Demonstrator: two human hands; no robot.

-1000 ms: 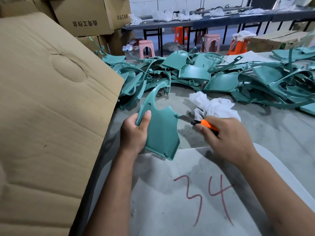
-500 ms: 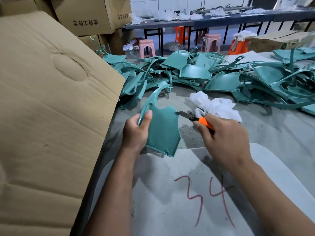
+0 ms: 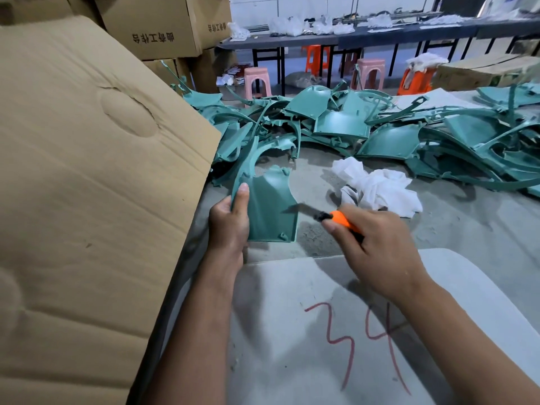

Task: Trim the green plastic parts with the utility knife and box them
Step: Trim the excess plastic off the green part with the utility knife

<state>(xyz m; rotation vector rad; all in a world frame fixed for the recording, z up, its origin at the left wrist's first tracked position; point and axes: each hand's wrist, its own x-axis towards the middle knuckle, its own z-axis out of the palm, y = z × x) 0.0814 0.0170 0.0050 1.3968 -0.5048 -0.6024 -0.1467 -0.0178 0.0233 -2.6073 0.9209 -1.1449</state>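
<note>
Held green part (image 3: 270,206) upright in left hand (image 3: 229,222), thumb along left rim, above near table edge (image 3: 292,249). Gripped orange utility knife (image 3: 327,214) in right hand (image 3: 377,244). Blade moved from outside right rim onto part face: trimming under way, boxing not yet.

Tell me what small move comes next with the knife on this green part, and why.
Probably draw the utility knife along the right edge of the green plastic part: the blade tip already lies at that edge, the right hand grips the orange handle, and the left hand holds the part upright.
</note>
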